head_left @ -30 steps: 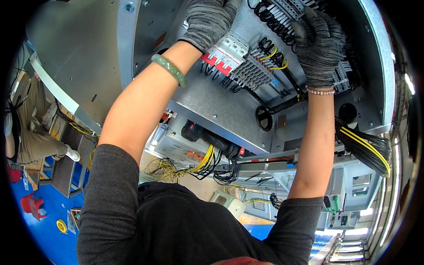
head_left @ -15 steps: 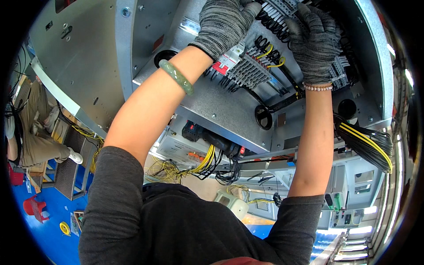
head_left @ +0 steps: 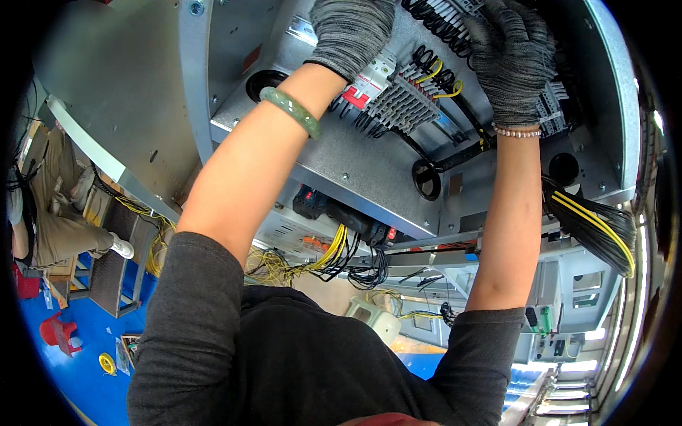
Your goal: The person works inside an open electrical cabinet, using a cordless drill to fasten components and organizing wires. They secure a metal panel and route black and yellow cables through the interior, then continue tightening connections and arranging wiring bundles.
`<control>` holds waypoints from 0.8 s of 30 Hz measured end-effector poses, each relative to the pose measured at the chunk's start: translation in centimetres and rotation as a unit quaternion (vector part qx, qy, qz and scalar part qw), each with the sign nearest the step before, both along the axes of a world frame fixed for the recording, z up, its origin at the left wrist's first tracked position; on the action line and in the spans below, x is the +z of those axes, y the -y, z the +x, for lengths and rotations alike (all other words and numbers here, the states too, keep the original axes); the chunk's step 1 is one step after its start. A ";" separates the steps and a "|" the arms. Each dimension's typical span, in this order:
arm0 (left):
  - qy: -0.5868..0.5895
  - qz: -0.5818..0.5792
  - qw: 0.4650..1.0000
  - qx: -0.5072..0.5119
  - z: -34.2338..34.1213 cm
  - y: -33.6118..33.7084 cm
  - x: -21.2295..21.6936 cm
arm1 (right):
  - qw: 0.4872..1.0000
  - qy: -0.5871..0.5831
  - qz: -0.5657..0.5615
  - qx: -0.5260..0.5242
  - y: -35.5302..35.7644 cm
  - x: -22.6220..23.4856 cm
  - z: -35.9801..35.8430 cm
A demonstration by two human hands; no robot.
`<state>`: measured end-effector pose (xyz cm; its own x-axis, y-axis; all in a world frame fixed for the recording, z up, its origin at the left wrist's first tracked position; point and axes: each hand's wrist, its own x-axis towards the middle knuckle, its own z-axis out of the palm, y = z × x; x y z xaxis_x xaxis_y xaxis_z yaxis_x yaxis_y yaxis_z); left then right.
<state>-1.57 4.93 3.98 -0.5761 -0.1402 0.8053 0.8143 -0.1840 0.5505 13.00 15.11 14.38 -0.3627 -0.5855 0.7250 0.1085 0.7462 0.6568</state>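
Observation:
Both my hands wear grey knitted gloves inside a metal cabinet. My left hand is raised at the top edge above a white circuit breaker with a red lever; its fingers run out of the picture. To the right, my right hand lies over the wiring beside an upper row of terminal blocks and black coiled wires. Its thumb stands apart from the bent fingers, and no held thing shows. Between the hands sits a row of grey terminal blocks with yellow wire loops.
A black power tool lies below the cabinet's lower edge, above hanging yellow and black wires. A thick black wire bundle hangs at right. Another person's leg, a metal step and a red stool are at left.
My left hand has shifted up and left, further out of the picture. My right hand has moved slightly right and up along the wiring. The view has shifted a little.

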 end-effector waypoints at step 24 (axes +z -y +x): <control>0.062 -0.095 0.991 0.067 -2.7 4.5 -0.5 | 0.999 -0.002 0.012 -0.032 -1.8 0.2 -0.4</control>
